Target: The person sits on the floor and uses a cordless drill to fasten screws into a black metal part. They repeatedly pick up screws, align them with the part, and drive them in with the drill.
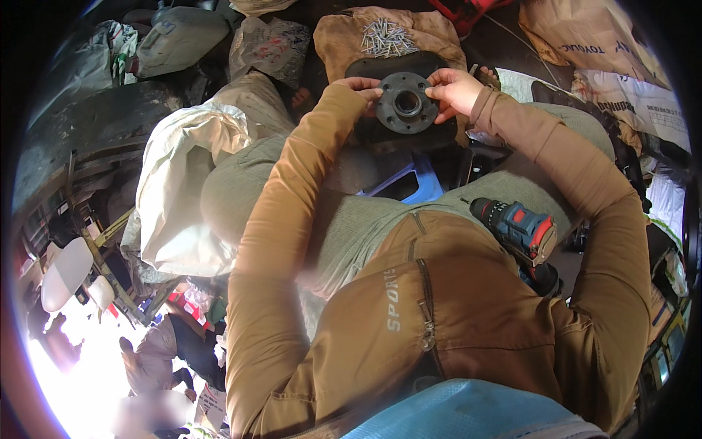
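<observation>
A big white woven sack [186,183] slumps on the person's left, the largest thing in view, pressed against the grey-trousered left leg. Beyond the knees a brown cloth [344,40] is spread over a low heap, and on it sits a scatter of small bright metal pins [386,36]. A dark flat plate [387,132] lies at the near edge of that cloth, just past the knees, and the round flange [406,104], a dark grey metal disc with a raised centre bore and a ring of bolt holes, sits on top of it. A cordless drill [521,233], blue-grey with a red trim, rests on the right thigh, well apart from both hands. A blue plastic stool [417,186] shows between the legs below the plate.

The left hand [365,89] touches the flange's left rim with curled fingertips; the right hand [455,89] pinches the right rim between thumb and forefinger. Whether the left truly grips the disc or only steadies it is hard to tell at this angle.
</observation>
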`<state>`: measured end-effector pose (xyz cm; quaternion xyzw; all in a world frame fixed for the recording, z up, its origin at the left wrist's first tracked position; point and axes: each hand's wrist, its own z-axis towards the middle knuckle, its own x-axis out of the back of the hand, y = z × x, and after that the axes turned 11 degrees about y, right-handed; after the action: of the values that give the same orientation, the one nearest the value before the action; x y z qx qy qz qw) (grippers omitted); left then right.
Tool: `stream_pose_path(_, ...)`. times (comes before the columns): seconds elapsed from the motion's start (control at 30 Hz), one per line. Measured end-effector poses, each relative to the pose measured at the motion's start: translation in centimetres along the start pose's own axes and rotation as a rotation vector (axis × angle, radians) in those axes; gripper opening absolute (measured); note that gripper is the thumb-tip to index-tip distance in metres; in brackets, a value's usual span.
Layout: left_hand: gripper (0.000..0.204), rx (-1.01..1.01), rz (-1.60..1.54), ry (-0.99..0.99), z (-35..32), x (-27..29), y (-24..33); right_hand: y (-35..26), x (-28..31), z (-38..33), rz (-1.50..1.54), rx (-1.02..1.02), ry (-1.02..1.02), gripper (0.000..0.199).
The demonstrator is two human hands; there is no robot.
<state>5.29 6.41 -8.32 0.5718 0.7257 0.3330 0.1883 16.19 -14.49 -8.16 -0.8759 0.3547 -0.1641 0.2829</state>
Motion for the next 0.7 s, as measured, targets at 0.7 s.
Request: stream_pose_path(0.7, 0.039, -0.418, 0.883, 0.515, 11.5, -2.0, 1.9, 10.7, 5.1, -30.0, -0.427, 0.358, 0.293, 0.057)
